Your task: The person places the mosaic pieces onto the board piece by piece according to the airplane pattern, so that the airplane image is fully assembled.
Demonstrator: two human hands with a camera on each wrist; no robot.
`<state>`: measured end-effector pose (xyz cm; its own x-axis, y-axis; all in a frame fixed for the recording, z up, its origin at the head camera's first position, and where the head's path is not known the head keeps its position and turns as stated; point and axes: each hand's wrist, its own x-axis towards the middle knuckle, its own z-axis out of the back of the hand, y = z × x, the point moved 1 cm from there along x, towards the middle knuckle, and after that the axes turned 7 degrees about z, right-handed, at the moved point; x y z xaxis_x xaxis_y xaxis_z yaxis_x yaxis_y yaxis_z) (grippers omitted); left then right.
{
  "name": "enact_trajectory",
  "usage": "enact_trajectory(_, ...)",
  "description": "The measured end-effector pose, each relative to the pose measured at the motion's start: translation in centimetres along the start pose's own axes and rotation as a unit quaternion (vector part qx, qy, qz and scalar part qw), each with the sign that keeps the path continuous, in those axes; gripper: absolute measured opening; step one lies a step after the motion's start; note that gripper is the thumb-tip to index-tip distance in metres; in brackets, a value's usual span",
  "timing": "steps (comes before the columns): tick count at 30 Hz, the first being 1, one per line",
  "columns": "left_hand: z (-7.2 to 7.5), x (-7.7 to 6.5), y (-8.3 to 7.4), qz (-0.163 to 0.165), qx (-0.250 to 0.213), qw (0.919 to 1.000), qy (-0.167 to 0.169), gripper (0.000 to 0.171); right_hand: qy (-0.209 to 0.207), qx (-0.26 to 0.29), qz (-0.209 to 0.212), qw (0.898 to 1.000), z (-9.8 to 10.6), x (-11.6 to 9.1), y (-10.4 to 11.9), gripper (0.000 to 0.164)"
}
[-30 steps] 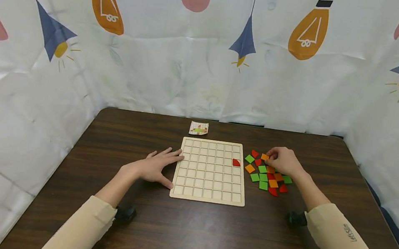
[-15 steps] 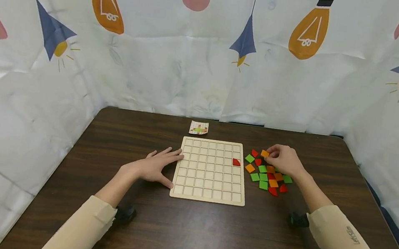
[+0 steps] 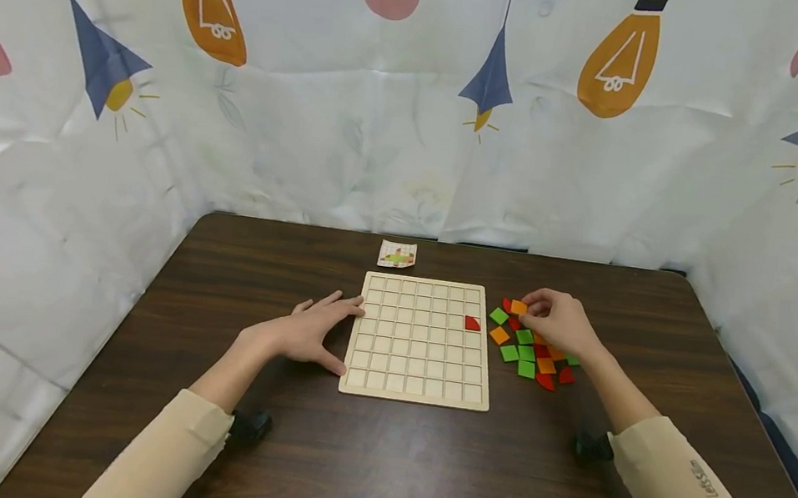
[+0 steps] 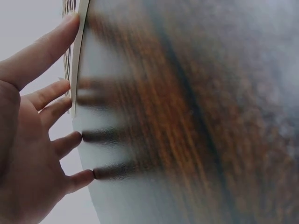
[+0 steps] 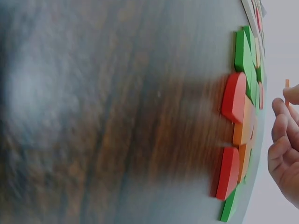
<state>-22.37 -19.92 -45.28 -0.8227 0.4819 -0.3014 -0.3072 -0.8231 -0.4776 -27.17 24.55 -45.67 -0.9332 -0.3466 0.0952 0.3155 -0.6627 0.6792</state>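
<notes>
A pale wooden grid board (image 3: 420, 341) lies on the dark table, with one red quarter-circle tile (image 3: 472, 323) in a cell near its right side. My left hand (image 3: 305, 332) is spread at the board's left edge; thumb and some fingertips touch the rim, as the left wrist view also shows. My right hand (image 3: 562, 321) pinches an orange square tile (image 3: 518, 308) between thumb and fingers, raised above the loose tiles. In the right wrist view that orange tile (image 5: 287, 86) shows edge-on at the fingertips. Part of the pile is hidden beneath the right hand.
Loose green tiles (image 3: 526, 369), red quarter-circle tiles (image 3: 545, 381) and orange tiles (image 3: 499, 335) lie scattered right of the board. A small card with a coloured grid picture (image 3: 397, 255) lies behind the board. A printed white curtain (image 3: 412, 150) hangs around the table (image 3: 384, 474).
My right hand has lifted the orange square tile from the pile and shifted it slightly left. My left hand stays at the board's edge.
</notes>
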Motion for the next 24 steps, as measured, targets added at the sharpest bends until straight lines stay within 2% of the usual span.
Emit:
enact_trajectory(7, 0.2, 0.0, -0.1, -0.008, 0.000, 0.9999, -0.013, 0.084, 0.008, 0.016, 0.017, 1.000, -1.1, -0.2, 1.1, 0.027)
enact_trajectory(16, 0.2, 0.1, 0.0, -0.006, -0.003, 0.9999, -0.011, 0.084, 0.032, 0.022, 0.046, 0.998, -2.5, -0.3, 2.5, 0.025)
enact_trajectory(24, 0.2, 0.1, 0.1, -0.002, 0.000, 1.0000, -0.003, 0.087, 0.049, 0.030, 0.053, 0.997, -3.4, -0.5, 3.2, 0.025)
